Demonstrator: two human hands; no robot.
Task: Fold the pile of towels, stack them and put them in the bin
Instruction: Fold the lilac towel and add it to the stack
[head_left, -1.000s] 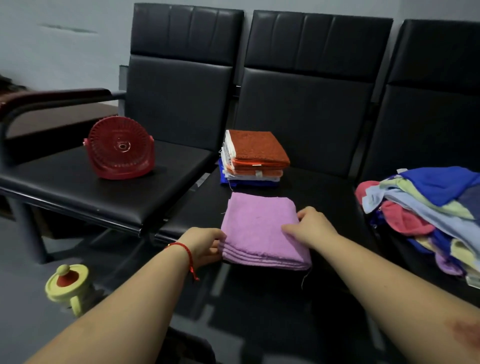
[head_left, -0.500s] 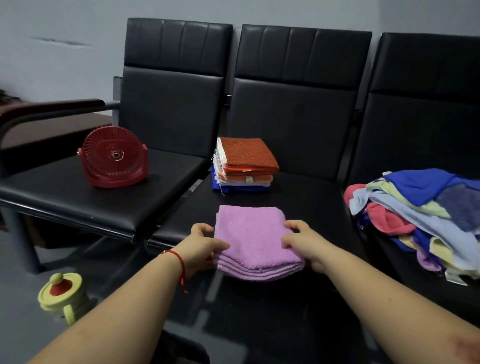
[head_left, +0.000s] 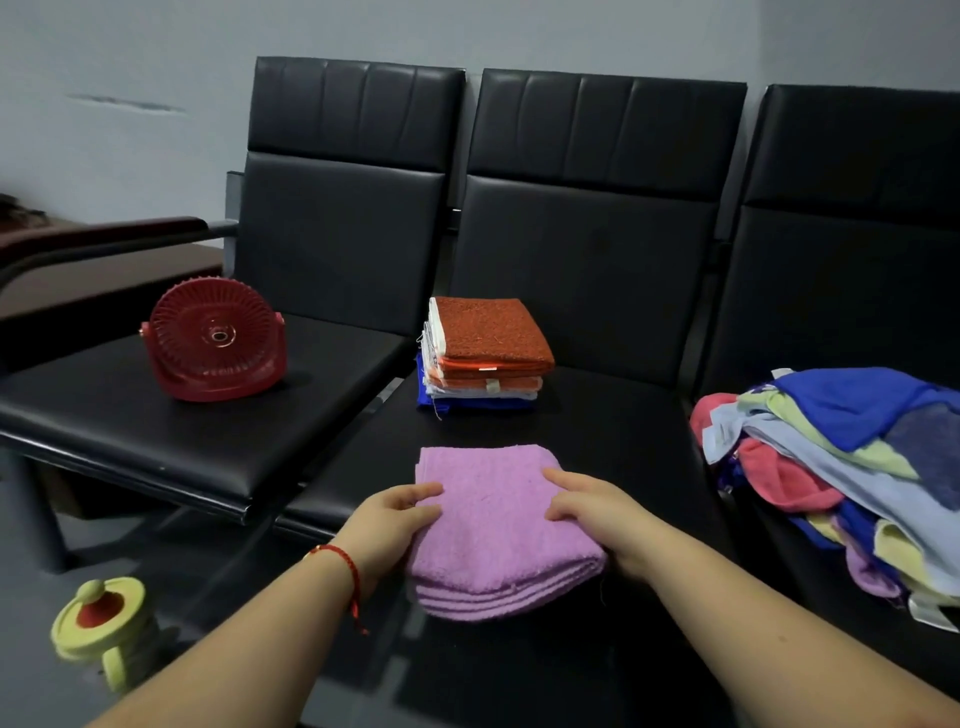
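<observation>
Folded purple towel (head_left: 498, 525) gripped at both sides on the middle seat (head_left: 613, 431).
Left hand (head_left: 387, 525) and right hand (head_left: 597, 512) pinch its edges, thumbs on top; folded stack (head_left: 485, 353) behind it, unfolded pile (head_left: 841, 467) to its right.

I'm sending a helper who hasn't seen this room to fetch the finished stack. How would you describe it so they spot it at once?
On the row of black chairs, look at the middle seat, back left corner. The folded stack sits there, rust-orange towel on top, blue at the bottom. It is squared and layered, unlike the loose pile on the right seat or the single purple towel in front.
</observation>
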